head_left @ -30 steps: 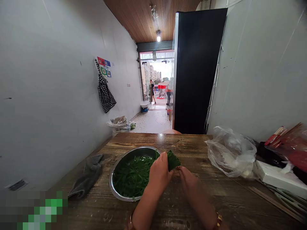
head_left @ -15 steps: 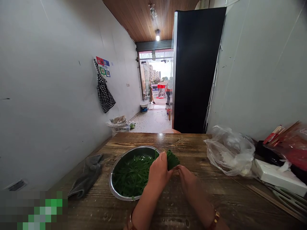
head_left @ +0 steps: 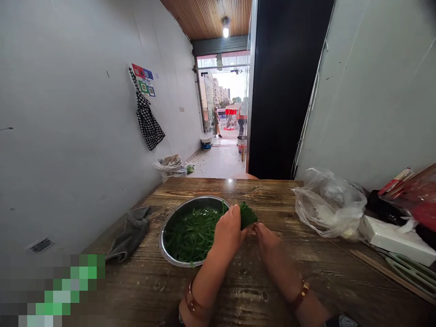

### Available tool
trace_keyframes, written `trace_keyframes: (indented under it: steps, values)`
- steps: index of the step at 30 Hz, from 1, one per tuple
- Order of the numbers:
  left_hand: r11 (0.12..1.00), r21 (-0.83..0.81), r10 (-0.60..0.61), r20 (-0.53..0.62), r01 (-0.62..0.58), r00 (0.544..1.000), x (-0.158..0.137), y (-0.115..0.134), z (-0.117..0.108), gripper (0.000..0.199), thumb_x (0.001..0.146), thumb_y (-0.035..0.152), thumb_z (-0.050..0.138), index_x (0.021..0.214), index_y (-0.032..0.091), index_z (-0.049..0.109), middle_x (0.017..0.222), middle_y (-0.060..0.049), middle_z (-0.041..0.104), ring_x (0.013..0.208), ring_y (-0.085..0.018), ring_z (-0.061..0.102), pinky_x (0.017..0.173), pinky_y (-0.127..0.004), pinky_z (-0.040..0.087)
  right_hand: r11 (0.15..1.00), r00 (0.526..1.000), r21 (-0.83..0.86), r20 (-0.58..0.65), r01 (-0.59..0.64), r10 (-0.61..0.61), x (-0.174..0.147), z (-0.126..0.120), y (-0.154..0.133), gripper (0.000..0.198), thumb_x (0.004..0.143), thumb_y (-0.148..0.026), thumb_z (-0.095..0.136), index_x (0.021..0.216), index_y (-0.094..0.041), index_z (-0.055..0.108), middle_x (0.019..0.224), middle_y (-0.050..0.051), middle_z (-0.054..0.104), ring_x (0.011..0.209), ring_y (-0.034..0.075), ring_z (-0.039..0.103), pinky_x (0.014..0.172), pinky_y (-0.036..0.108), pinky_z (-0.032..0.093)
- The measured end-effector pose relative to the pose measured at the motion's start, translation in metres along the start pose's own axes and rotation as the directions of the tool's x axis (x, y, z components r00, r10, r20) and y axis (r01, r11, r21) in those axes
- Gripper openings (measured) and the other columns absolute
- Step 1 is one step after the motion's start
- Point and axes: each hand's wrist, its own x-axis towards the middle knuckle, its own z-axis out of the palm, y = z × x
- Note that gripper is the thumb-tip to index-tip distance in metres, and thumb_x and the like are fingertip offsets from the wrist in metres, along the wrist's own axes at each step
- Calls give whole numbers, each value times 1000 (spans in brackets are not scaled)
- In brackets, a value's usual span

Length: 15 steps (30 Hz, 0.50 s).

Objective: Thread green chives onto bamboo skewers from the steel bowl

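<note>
My left hand (head_left: pixel 229 229) is closed around a bunch of flat green leaves (head_left: pixel 248 215), like chives, whose cut ends show beyond the fingers. Close beside it, my right hand (head_left: pixel 269 240) pinches at the lower edge of the bunch; what sits between those fingertips is too small to make out. A round metal bowl (head_left: pixel 163 247) stands just left of my left hand, partly covered by it. Loose green leaf strips (head_left: pixel 194 231) of the same kind fill the bowl.
On the wooden table (head_left: pixel 245 299), a dark grey cloth (head_left: pixel 127 236) lies at left. To the right are a clear plastic bag (head_left: pixel 327 204), a white box (head_left: pixel 395 238), thin wooden skewers (head_left: pixel 384 270) and green-handled scissors (head_left: pixel 408 270). A tall black cabinet (head_left: pixel 289 91) stands beyond.
The view has tipped down a little, so the table and bowl sit higher in the picture. Both hands keep nearly the same hold at the green bunch.
</note>
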Motion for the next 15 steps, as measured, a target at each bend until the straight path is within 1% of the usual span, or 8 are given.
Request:
trace_keyframes:
  steps: [4,7,9,12,15]
  values:
    - [1000,-4,8,14,-8,1000,-1,1,-1,29,80,23,60,103,20,42,103,-9,60,99,-24,61,80,-33,47,1000,1000,-6,-17,-4,4,-3,8,4,43,101,-32,23,92,-17,62,82,8,73,68,18,69,56,27,47]
    - [1000,-5,-1,21,1,1000,-2,2,-3,29,79,22,60,101,20,42,103,-9,61,100,-24,61,80,-34,47,1000,1000,18,-17,-24,24,-5,11,5,42,101,-33,24,89,-18,61,77,6,72,64,17,68,53,26,45]
    - [1000,-3,-3,27,3,1000,-2,3,-4,28,79,22,60,101,20,42,101,-8,61,100,-25,61,80,-34,47,999,999,25,-23,-23,24,-5,10,4,42,101,-33,24,89,-18,61,74,6,71,62,17,67,53,26,45]
    - [1000,8,-7,25,7,1000,-2,2,-3,28,79,21,60,101,20,43,102,-9,61,100,-25,61,80,-34,47,999,1000,37,-3,-9,9,-4,7,2,41,101,-32,23,91,-18,60,79,7,72,65,17,68,55,26,46]
    - [1000,7,7,10,-7,1000,-2,1,-1,28,79,23,60,101,19,43,103,-9,61,99,-25,61,79,-34,48,999,999,33,29,-36,35,-3,3,0,42,101,-33,22,88,-18,60,75,6,71,64,18,68,54,27,45]
